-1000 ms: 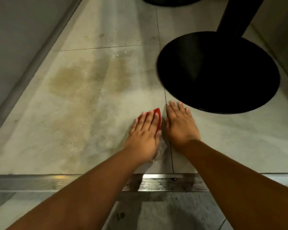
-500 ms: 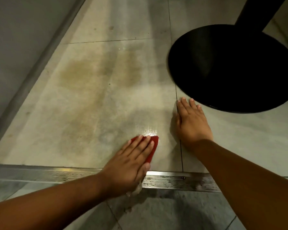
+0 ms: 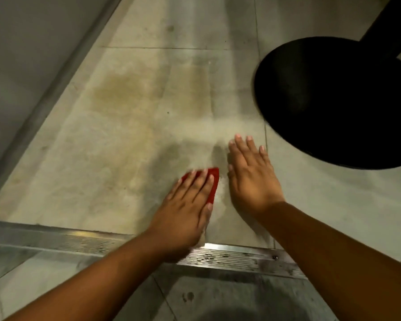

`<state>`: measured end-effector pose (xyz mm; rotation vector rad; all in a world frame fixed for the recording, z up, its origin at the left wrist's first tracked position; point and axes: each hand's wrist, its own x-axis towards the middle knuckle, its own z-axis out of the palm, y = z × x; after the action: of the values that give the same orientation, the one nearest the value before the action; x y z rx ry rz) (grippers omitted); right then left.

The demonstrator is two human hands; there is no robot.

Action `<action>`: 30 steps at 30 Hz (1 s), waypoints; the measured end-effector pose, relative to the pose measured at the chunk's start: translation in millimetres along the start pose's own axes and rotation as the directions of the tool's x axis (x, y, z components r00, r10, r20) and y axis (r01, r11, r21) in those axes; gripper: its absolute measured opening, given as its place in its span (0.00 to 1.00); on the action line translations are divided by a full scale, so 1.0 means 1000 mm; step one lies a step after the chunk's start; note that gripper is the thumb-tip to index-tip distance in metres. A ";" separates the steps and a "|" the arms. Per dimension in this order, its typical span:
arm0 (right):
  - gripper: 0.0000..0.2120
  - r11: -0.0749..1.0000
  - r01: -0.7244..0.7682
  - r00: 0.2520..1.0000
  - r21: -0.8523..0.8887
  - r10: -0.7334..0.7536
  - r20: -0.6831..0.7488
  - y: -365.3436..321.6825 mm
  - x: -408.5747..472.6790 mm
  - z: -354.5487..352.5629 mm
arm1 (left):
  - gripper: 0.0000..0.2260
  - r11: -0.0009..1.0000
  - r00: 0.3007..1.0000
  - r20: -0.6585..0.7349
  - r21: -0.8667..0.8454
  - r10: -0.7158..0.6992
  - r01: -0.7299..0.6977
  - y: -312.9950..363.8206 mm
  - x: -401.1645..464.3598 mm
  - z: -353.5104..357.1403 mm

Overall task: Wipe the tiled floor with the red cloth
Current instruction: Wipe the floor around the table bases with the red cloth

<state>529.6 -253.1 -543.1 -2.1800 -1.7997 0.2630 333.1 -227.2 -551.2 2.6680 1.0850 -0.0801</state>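
Observation:
The red cloth [image 3: 213, 183] lies flat on the beige tiled floor [image 3: 116, 144], mostly covered by my left hand [image 3: 188, 205], which presses it down with straight fingers. Only the cloth's far right corner and edge show. My right hand [image 3: 250, 177] rests palm down on the tile just right of the cloth, fingers spread and holding nothing. A yellowish stain [image 3: 116, 93] marks the tile further ahead to the left, and darker damp patches sit just beyond the cloth.
A round black table base [image 3: 338, 103] with its post stands on the floor at the right, close to my right hand. A metal drain grate strip [image 3: 229, 258] runs across under my wrists. A grey wall and skirting [image 3: 44, 89] border the left.
My left hand has pushed the cloth forward, away from the grate. My right hand shifted left off the tile joint and now sits closer beside the cloth.

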 end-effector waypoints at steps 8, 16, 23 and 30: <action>0.27 0.996 -0.044 0.993 -0.079 0.052 0.102 -0.011 0.016 0.028 | 0.28 0.995 0.994 -0.034 0.019 -0.100 0.100 -0.038 0.035 -0.006; 0.27 0.997 -0.040 0.995 -0.064 0.046 0.090 -0.011 0.015 0.027 | 0.25 0.999 0.999 -0.034 0.022 0.037 -0.036 -0.013 -0.010 0.006; 0.27 0.997 -0.051 0.995 -0.056 0.056 0.086 -0.012 0.014 0.025 | 0.27 0.995 0.992 -0.071 0.023 -0.100 0.102 -0.037 0.052 -0.009; 0.27 0.997 -0.063 0.992 -0.050 0.068 0.102 -0.015 0.013 0.023 | 0.26 0.999 0.994 -0.105 0.024 -0.039 0.042 -0.006 -0.019 0.018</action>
<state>511.2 -235.3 -558.6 -2.3006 -1.8074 0.3590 315.9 -240.2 -567.3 2.7005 1.1778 0.0385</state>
